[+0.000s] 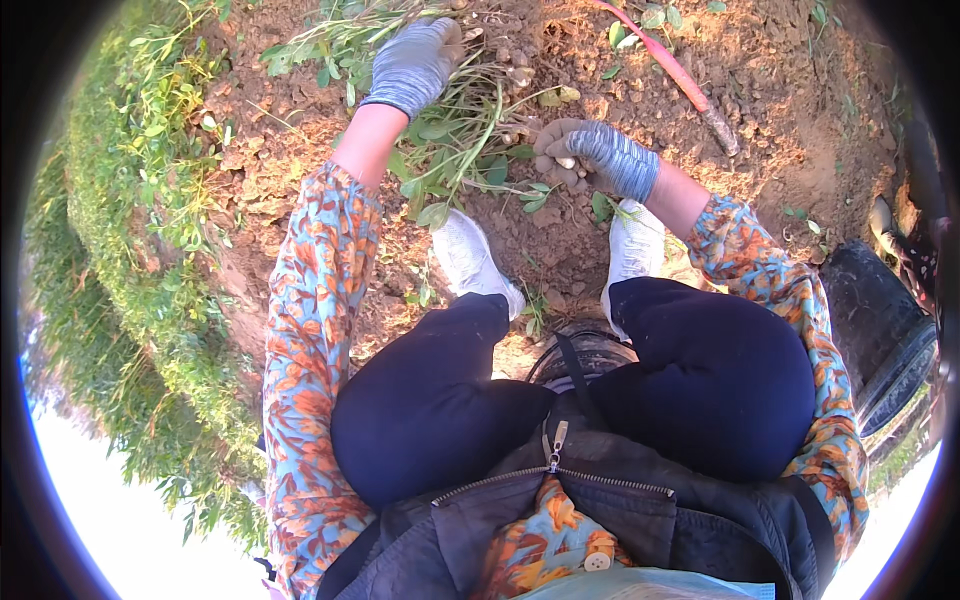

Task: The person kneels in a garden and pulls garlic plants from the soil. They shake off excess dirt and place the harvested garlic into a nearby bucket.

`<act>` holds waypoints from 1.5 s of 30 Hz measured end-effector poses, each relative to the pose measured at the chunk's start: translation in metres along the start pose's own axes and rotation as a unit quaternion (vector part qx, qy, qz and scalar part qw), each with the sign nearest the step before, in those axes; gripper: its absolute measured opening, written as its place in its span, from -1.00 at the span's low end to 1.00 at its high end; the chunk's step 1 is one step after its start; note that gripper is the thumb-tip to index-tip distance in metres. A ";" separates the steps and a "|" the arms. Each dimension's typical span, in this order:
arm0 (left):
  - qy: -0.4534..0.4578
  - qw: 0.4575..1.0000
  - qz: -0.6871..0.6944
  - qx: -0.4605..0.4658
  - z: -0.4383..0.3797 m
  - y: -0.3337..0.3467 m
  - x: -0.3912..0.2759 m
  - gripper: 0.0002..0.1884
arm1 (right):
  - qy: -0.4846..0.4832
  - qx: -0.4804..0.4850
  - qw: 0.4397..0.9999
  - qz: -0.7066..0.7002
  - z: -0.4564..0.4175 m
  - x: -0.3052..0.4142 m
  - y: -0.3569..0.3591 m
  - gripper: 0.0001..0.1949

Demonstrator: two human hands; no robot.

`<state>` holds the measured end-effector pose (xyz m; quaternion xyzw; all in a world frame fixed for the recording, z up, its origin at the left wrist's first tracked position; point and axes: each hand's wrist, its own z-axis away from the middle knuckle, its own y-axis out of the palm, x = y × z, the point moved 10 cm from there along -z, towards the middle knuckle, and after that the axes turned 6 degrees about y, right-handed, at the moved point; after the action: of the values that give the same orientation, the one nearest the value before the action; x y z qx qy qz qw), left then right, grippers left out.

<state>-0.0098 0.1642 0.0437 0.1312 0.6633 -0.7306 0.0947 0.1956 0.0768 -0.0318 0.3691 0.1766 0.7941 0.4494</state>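
Observation:
A pile of uprooted peanut plants lies on the soil in front of my feet, its leafy stems tangled with roots and pods. My left hand, in a grey knit work glove, is closed over stems at the far side of the pile. To the right of the pile, my right hand wears a matching glove. Its curled fingers hold a few pale peanut pods; the palm hides how many. More pods show among the roots between the two hands.
A red rod-like handle lies on the soil at upper right. A black bucket lies tilted at my right, near part of another person. Green plants grow along the left. My white-covered feet flank bare soil.

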 end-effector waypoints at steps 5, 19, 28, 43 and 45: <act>-0.025 0.994 0.079 0.077 0.007 0.013 0.008 -0.79 | -0.050 0.028 0.998 0.015 0.003 0.025 -0.001 -0.82; 0.073 0.997 0.028 -0.002 0.035 0.011 -0.033 -0.82 | -0.118 -0.188 0.905 0.362 -0.052 0.106 0.012 -0.52; 0.057 0.997 -0.016 0.046 0.038 0.023 -0.034 -0.75 | -0.185 -0.226 0.795 0.531 -0.049 0.124 0.005 -0.62; 0.025 0.999 -0.021 0.027 0.039 0.033 -0.043 -0.60 | -0.169 -0.282 0.787 0.523 -0.034 0.112 -0.027 -0.56; 0.004 0.998 -0.019 0.056 0.037 0.037 -0.044 -0.60 | -0.148 -0.316 0.687 0.637 -0.043 0.116 -0.021 -0.53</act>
<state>0.0408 0.1218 0.0263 0.1266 0.6243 -0.7675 0.0713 0.1385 0.1884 -0.0234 0.3416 -0.4318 0.8331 -0.0542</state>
